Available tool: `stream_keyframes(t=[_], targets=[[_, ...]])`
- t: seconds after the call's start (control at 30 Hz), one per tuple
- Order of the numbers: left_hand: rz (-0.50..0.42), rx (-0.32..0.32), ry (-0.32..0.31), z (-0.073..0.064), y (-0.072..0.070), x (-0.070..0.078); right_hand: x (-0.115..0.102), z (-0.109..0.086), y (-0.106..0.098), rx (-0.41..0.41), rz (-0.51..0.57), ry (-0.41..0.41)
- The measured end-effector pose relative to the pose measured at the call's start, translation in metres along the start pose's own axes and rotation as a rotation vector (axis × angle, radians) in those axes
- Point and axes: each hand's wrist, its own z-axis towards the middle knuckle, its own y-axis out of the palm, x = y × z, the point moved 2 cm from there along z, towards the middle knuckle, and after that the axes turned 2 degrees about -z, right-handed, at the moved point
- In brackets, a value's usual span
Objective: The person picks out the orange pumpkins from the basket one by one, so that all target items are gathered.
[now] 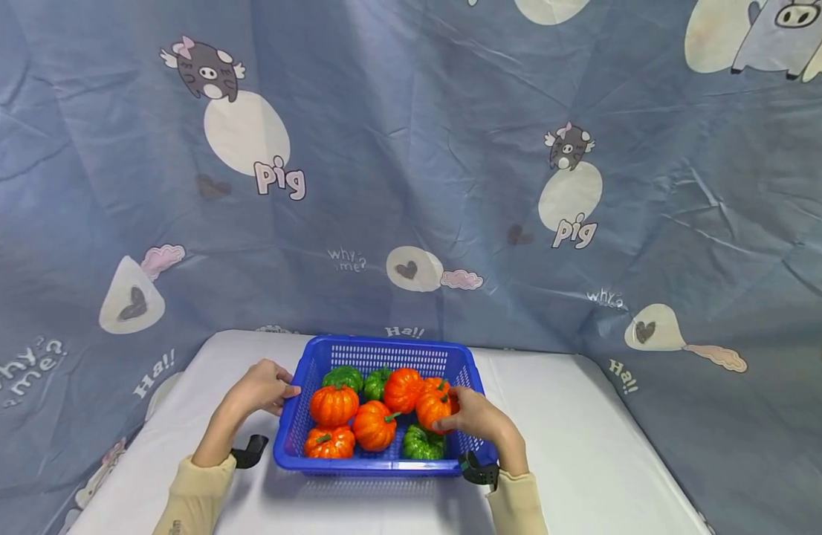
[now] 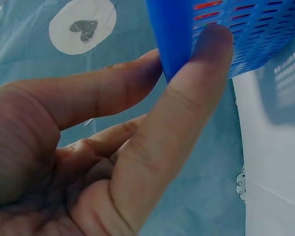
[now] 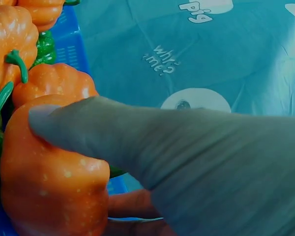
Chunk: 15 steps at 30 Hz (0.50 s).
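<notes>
A blue plastic basket (image 1: pixel 377 466) holds several small orange pumpkins (image 1: pixel 374 426) and some green ones (image 1: pixel 423 443). At its left side, my left hand (image 1: pixel 264 386) pinches the rim between thumb and finger; the left wrist view shows the basket's wall (image 2: pixel 172 34) between them. My right hand (image 1: pixel 478 414) reaches in at the right side and grips an orange pumpkin (image 1: pixel 432 409). The right wrist view has the thumb (image 3: pixel 64 125) across this pumpkin's (image 3: pixel 54 187) upper side, while other fingers are partly hidden behind it. Another orange pumpkin (image 3: pixel 56 81) touches it.
The basket stands on a white-covered table (image 1: pixel 551 431). Behind and around the table hangs a blue-grey cloth (image 1: pixel 411 163) printed with pigs and words. A dark band (image 1: pixel 252 451) is on the left wrist and another dark band (image 1: pixel 479 469) on the right.
</notes>
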Motion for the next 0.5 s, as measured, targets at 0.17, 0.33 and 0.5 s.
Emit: stream_keyframes(t=[0.17,0.33,0.5], targets=[[-0.016,0.001,0.002,0.0002,-0.0007,-0.0011,-0.0011,0.0018,-0.0007,0.004,0.022,-0.029],[-0.020,0.000,0.001,-0.0016,-0.0004,-0.0011,-0.0023,0.0018,0.0005,-0.001,0.035,-0.026],[-0.014,-0.004,0.002,-0.0035,-0.0005,0.0012,-0.0020,-0.0018,0.0000,-0.001,0.014,-0.010]])
